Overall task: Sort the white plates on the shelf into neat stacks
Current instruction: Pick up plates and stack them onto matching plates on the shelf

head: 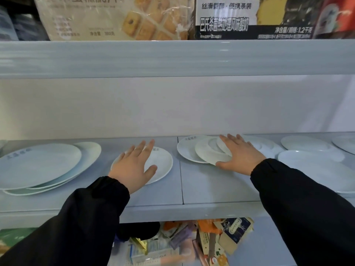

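White plates lie along a pale grey shelf (153,198). At the left, large oval plates (38,166) sit in an uneven stack. My left hand (132,166) hovers flat, fingers spread, over a single round plate (163,164) in the middle. My right hand (240,154) has fingers over and thumb under the rim of a small plate (209,152), which lies on a larger plate (186,150). More plates lie right of that hand: one at the back (305,144) and a large one in front (311,166).
The shelf above (172,56) hangs low over the plates and carries boxed snacks (115,18). Below the plate shelf, a jumble of small packets and boxes (192,240) fills the lower level. My dark sleeves cover part of the shelf front.
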Available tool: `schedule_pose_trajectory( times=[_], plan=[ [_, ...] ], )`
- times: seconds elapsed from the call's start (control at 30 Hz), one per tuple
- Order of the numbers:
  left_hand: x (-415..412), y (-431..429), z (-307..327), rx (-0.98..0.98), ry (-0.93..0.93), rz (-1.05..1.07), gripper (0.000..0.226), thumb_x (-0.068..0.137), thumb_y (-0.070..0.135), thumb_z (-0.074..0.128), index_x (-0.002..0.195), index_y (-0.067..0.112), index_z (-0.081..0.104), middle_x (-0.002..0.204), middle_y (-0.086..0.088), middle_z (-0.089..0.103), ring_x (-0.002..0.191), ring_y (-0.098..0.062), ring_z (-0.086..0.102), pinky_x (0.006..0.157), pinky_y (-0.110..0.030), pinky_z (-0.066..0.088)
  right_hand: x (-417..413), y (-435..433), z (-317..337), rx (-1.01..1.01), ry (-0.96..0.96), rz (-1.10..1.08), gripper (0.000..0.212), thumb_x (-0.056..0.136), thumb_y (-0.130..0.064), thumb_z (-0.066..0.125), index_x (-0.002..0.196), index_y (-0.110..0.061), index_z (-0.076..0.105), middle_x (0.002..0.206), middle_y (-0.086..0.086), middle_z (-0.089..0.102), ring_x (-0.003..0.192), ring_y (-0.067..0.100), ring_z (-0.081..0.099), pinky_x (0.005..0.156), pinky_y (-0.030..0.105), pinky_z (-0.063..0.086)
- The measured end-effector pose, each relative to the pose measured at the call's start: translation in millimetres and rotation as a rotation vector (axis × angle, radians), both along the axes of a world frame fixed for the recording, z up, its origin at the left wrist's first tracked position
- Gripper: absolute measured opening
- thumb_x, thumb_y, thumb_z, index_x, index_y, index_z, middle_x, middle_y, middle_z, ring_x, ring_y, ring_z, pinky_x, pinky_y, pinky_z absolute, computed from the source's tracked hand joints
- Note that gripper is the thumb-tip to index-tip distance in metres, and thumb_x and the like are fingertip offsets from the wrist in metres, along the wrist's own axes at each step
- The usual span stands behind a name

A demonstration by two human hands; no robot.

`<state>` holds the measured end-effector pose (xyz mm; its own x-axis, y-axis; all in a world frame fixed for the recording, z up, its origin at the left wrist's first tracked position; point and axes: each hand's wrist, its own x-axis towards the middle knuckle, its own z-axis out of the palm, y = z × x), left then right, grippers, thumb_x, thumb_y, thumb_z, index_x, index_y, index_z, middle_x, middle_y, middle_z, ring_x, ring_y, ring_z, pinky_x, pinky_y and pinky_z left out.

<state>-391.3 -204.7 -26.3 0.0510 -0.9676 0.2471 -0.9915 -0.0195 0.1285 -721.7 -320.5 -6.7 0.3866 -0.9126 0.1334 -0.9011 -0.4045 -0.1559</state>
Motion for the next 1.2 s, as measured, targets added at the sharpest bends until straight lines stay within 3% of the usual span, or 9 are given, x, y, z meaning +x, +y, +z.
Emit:
schedule_pose_trajectory(
  times=[0.23,0.47,0.57,0.7,0.93,1.03,1.2],
  plan=[
    [-29,-4,2,0.009,-0.073,-0.031,0.074,0.099,0.052,0.032,0.152,0.038,-0.016,0.165,0.006,0.000,0.152,-0.021,0.005,0.122,-0.043,0.010,-38,-13,-6,0.082,0.134,-0.040,0.117,0.070,-0.070,0.067,0.158,-0.031,0.001,0.166,-0.003,0.002,0.152,0.026,0.001,0.121,0.051,0.010],
    [-51,-6,-4,0.012,-0.110,-0.030,0.074,0.091,0.064,0.021,0.155,0.037,-0.007,0.165,0.004,0.010,0.151,-0.020,0.012,0.121,-0.042,0.013,-54,-18,-10,0.019,0.157,0.017,0.091,0.085,-0.030,0.063,0.157,-0.031,0.009,0.164,-0.005,0.015,0.149,0.021,0.020,0.114,0.041,0.031],
    [-58,-5,-4,-0.015,-0.115,-0.025,0.088,0.075,0.070,0.006,0.156,0.036,0.003,0.162,0.003,0.021,0.148,-0.019,0.020,0.120,-0.039,0.019,-61,-13,-6,0.018,0.124,0.033,0.079,0.090,-0.012,0.052,0.157,-0.031,0.014,0.162,-0.007,0.020,0.146,0.019,0.027,0.113,0.034,0.033],
    [-65,-3,-2,-0.042,-0.113,-0.019,0.093,0.071,0.070,0.005,0.156,0.033,0.013,0.159,0.003,0.029,0.145,-0.017,0.026,0.117,-0.034,0.023,-66,-12,-7,-0.012,0.121,0.037,0.077,0.091,-0.005,0.043,0.157,-0.034,0.014,0.163,-0.008,0.018,0.145,0.020,0.028,0.113,0.036,0.033],
    [-64,7,1,-0.054,-0.108,-0.009,0.092,0.074,0.071,0.006,0.154,0.030,0.021,0.156,0.004,0.035,0.143,-0.017,0.030,0.115,-0.032,0.025,-70,-19,-6,-0.136,-0.016,0.010,0.072,0.093,0.002,0.033,0.155,-0.032,0.022,0.163,0.000,0.023,0.147,0.025,0.026,0.118,0.045,0.024],
    [-58,14,3,-0.050,-0.097,-0.002,0.092,0.074,0.071,0.006,0.154,0.029,0.022,0.155,0.005,0.037,0.142,-0.017,0.031,0.114,-0.033,0.027,-67,-18,1,-0.230,-0.088,0.013,0.063,0.098,-0.002,0.037,0.154,-0.030,0.028,0.160,0.000,0.030,0.143,0.025,0.033,0.118,0.035,0.024],
    [-37,25,7,-0.064,-0.092,0.021,0.084,0.081,0.069,0.013,0.154,0.028,0.021,0.155,0.007,0.036,0.142,-0.016,0.031,0.114,-0.033,0.027,-52,-6,32,-0.348,-0.220,0.032,0.075,0.088,0.016,0.036,0.152,-0.024,0.037,0.154,0.001,0.041,0.137,0.025,0.041,0.109,0.024,0.027]
  ],
)
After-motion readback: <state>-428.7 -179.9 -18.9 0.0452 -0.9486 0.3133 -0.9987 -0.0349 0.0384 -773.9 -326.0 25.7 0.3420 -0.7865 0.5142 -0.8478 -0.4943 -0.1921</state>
